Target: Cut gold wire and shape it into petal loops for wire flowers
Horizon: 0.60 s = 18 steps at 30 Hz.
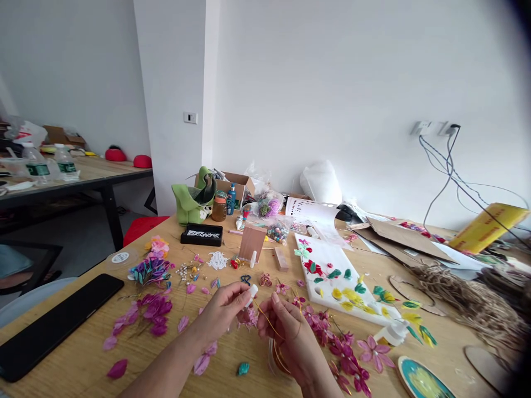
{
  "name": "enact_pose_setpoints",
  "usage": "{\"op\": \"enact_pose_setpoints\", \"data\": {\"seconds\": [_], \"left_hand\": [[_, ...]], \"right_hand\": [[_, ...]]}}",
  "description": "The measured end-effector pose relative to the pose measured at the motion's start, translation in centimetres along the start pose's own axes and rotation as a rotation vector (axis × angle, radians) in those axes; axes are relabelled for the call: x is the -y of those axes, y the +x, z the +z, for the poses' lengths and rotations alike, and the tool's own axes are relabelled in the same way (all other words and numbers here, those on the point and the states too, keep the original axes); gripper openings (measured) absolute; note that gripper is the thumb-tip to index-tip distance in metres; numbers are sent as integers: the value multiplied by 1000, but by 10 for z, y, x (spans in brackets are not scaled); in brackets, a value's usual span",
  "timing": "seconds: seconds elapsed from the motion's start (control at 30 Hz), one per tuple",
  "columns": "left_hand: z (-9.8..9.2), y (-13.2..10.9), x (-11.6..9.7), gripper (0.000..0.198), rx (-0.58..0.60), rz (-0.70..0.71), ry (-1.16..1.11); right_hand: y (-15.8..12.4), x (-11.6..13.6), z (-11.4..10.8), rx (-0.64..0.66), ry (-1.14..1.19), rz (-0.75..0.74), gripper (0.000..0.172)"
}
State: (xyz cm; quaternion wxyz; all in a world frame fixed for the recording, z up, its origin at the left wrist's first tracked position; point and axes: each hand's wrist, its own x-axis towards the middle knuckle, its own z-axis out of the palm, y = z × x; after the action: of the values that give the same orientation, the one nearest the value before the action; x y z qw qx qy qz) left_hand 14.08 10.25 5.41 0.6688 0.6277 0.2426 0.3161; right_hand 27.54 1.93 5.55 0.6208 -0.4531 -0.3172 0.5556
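Observation:
My left hand (pixel 224 310) pinches a small white cylinder (pixel 251 295), perhaps a little tube or bottle, between thumb and fingers. A gold-coloured wire (pixel 266 317) runs from beside its tip to my right hand (pixel 286 325), whose thumb and fingers are closed on it. The wire bends in a loose loop around the right fingers. Under that hand, partly covered, is a round clear container (pixel 276 359) with coiled wire in it. Pink flowers (pixel 249 318) lie just beneath the hands, and a teal petal piece (pixel 243 369) rests nearer me.
Magenta flowers (pixel 346 354) spread to the right, beside a white foam board (pixel 327 265) bearing coloured petals. A black phone-like slab (pixel 58 320) and purple petals (pixel 155 312) are at left. Behind stand a wooden block (pixel 251 242), a black tray (pixel 201 235) and a green felt bag (pixel 188 205).

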Motion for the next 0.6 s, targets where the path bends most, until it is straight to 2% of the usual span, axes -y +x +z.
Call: {"op": "enact_pose_setpoints", "data": {"seconds": [0.1,0.23,0.43,0.6], "left_hand": [[2,0,1,38,76,-10,-19],[2,-1,5,40,121,-38,-28],[3,-2,5,39,133,-42,-73],[3,-1,3,37,165,-44,-109]], "right_hand": [[1,-1,-2,28,-61,37,52],[4,-5,-6,62,-97,54,49],[6,-4,-8,19,-90,12,40],[5,-3,-10,46,-78,15,38]]}}
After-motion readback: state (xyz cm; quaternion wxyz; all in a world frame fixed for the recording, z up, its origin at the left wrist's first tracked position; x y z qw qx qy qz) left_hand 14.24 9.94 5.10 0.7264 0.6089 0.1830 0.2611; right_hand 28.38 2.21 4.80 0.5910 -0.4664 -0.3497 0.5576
